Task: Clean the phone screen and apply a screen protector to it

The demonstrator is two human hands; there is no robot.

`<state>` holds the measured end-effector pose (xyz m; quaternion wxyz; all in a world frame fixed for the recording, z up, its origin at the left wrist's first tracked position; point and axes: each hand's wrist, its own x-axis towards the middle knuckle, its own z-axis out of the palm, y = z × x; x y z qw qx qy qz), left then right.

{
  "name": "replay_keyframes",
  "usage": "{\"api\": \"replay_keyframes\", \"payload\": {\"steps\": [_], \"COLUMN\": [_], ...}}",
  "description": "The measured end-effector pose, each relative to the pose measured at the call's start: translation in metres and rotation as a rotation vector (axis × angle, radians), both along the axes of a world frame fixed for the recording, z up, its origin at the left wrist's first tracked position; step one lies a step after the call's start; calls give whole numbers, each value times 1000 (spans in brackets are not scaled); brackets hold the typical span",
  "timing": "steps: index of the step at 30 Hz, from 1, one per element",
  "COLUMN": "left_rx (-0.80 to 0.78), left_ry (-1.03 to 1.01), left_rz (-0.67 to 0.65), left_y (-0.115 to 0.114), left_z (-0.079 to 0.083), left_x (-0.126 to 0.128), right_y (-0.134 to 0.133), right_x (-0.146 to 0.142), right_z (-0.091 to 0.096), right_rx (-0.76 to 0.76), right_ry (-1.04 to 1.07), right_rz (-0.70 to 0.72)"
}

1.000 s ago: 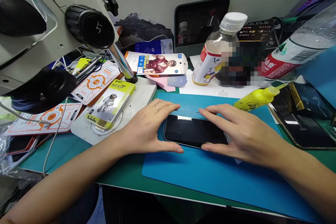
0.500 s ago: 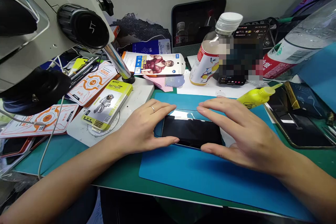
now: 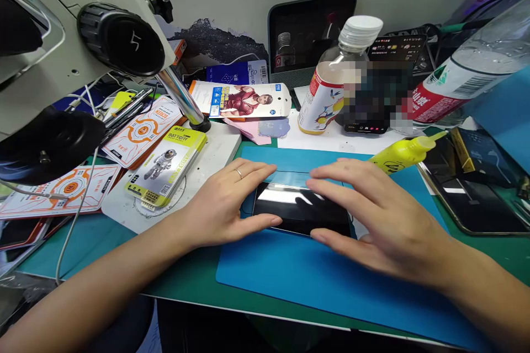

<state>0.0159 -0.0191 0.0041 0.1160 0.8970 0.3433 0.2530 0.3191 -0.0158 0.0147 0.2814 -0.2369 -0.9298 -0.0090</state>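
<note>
A black phone [image 3: 290,209] lies screen up on a blue mat [image 3: 314,276]. My left hand [image 3: 219,204], with a ring on one finger, clasps the phone's left end: the thumb is on the near edge and the fingers are along the far edge. My right hand [image 3: 381,220] is spread over the phone's right half. Its fingers are stretched out just above the glass and reflected in it, and its thumb is by the near edge. A bright glare runs along the screen's far side.
A microscope [image 3: 83,38] looms at the upper left over battery packs [image 3: 165,165] and cards. Behind the mat stand a drink bottle [image 3: 331,88], a dark tablet [image 3: 310,27] and a yellow squeeze bottle [image 3: 401,153]. Another phone [image 3: 472,198] and a lying water bottle [image 3: 467,77] are at the right.
My right hand slid left from the phone's right end to over the screen. The left hand kept its hold. The glare on the glass grew, and the view drifted slightly.
</note>
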Motion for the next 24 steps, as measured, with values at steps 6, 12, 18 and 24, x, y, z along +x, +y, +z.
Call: {"api": "replay_keyframes", "payload": {"steps": [6, 12, 18, 24], "left_rx": [-17, -172, -214, 196], "left_ry": [17, 14, 80, 130], "left_rz": [21, 48, 144, -8], "left_y": [1, 7, 14, 30], "left_z": [0, 3, 21, 26], "left_x": [-2, 3, 6, 12], "right_y": [9, 14, 22, 26], "right_x": [6, 1, -3, -3], "right_z": [-5, -7, -11, -12], "right_rx": [-164, -506, -856, -989], "right_ry": [-29, 149, 342, 477], "right_rz": [-84, -198, -433, -500]}}
